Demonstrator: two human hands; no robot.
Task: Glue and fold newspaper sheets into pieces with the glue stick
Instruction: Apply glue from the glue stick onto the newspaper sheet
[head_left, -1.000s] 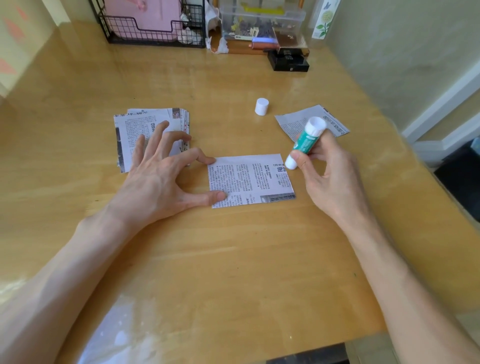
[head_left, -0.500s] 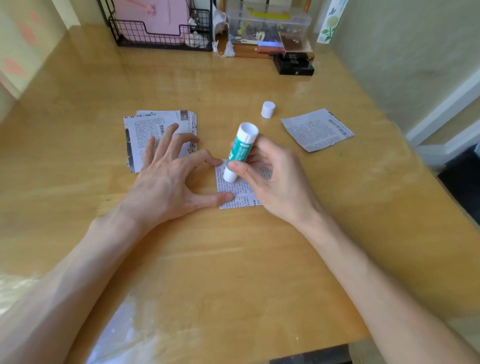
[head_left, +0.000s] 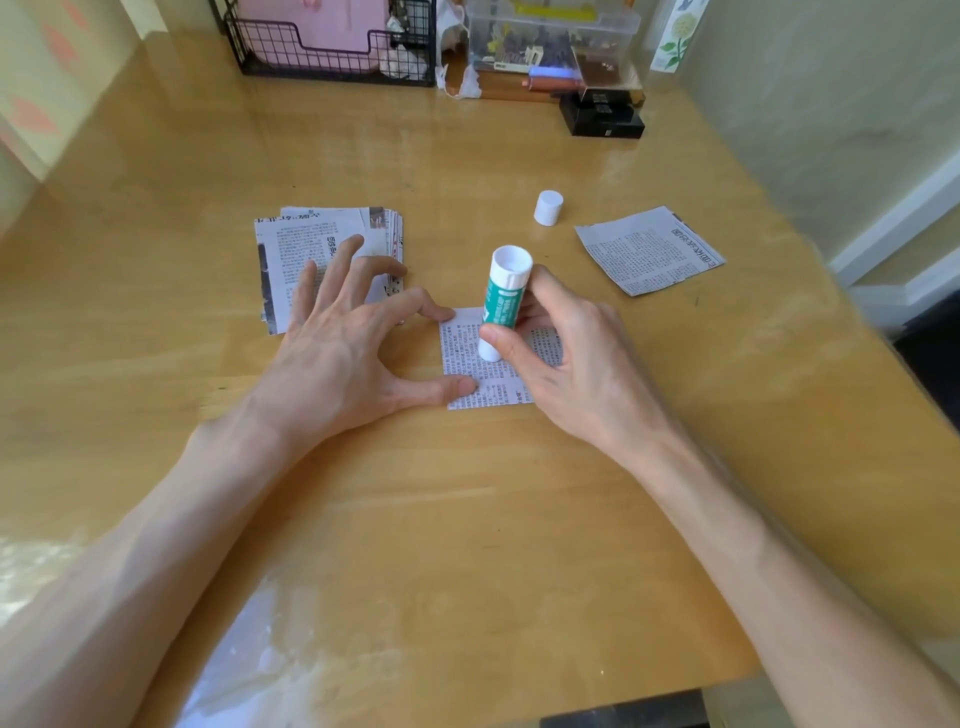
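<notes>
Wooden bench (head_left: 467, 545), glossy, with a wall off to the right-hand side.

Step in hand: gluing.
- Right hand (head_left: 582, 379) grips the glue stick (head_left: 503, 306), fingers and thumb wrapped round the barrel. The stick is near upright and its lower end looks to be down on the newspaper sheet (head_left: 493, 389), which lies between the two hands.
- Left hand (head_left: 337, 358) is spread and holds nothing. Thumb tip and index tip press the sheet's left edge to pin it.

Next move, as a judgement: run the stick across the sheet, set it aside, then fold. The paper is thin and the tip tacky, so the pin has to hold or the sheet will drag and wrinkle.

Counts:
- 1 glue stick
- 1 cap (head_left: 548, 208), upright, beyond the right hand and apart from the stick
- 1 sheet in work
- 1 stack (head_left: 306, 239) beyond the left hand, partly behind its fingers; sheet count unreadable
- 1 loose piece (head_left: 649, 252) beyond the right hand, to its outer side
- At the far edge: 1 wire basket (head_left: 332, 57), 1 clear box (head_left: 550, 36), 1 black box (head_left: 602, 117)
</notes>
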